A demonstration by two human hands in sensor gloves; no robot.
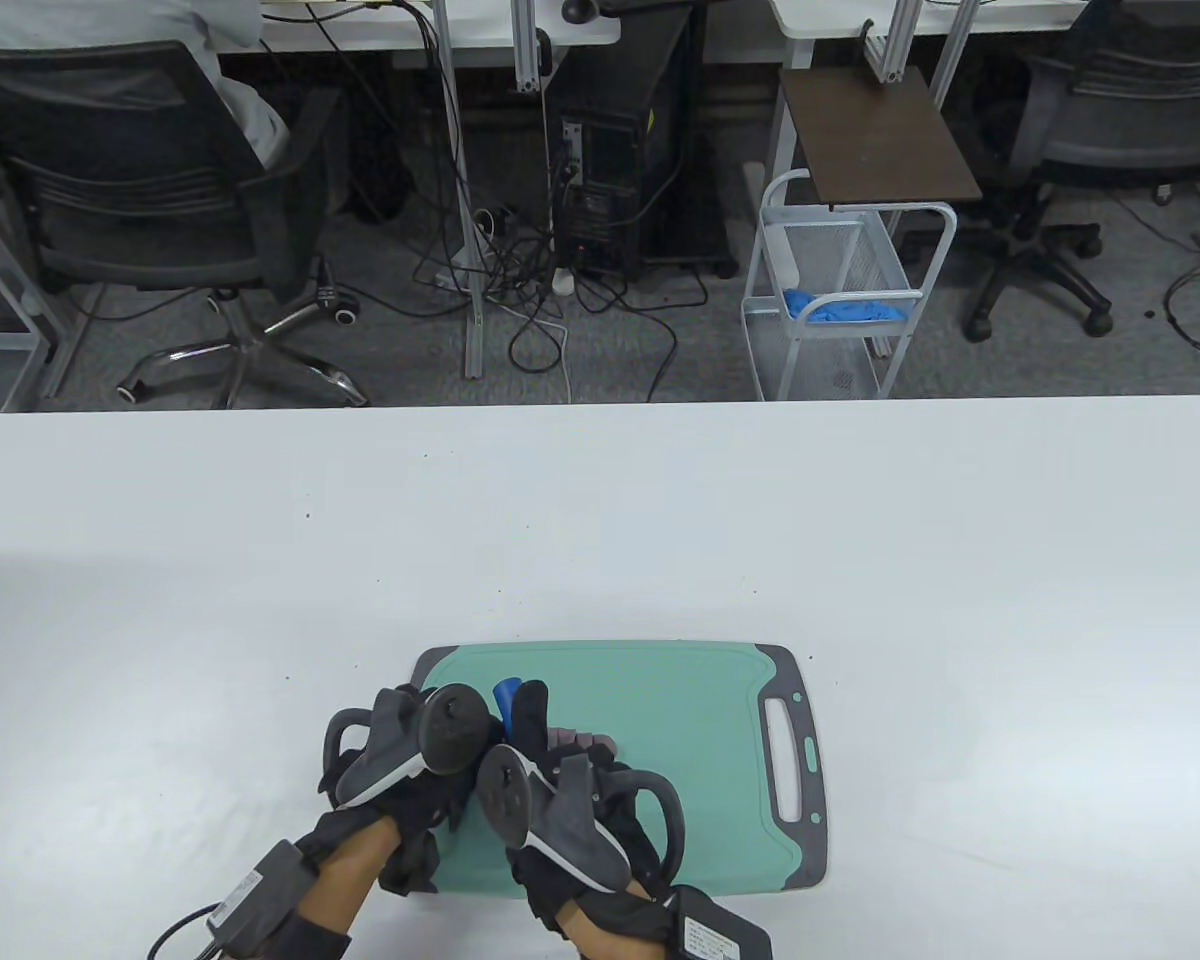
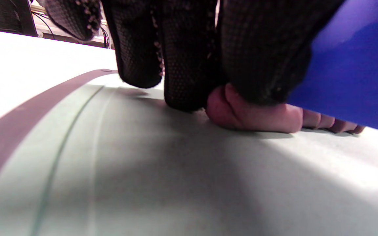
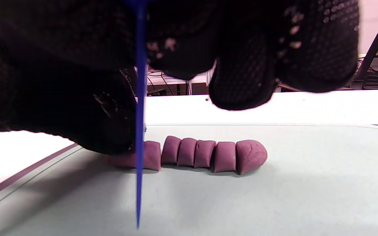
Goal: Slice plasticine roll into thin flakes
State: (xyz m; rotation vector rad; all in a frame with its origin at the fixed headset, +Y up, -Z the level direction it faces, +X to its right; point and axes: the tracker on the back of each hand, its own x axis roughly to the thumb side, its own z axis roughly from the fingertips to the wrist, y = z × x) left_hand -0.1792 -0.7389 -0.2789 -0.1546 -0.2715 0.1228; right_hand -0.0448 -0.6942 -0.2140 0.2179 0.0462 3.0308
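So the purple plasticine roll (image 3: 205, 154) is lying on the green cutting board (image 1: 680, 700), toward its left edge, near the front edge of the surface (image 1: 860, 540). Five slices are already cut off its right end, though they look chunky rather than thin. The left hand (image 1: 400, 760) presses its fingertips (image 2: 189, 82) down on the uncut end to pin it. The right hand (image 1: 570, 800) grips a thin blue blade (image 3: 139, 131), edge down over the roll. The plasticine looks soft and a bit sticky, so it'll probably squash if pressed hard. I'd hold it lightly just behind the cut line.
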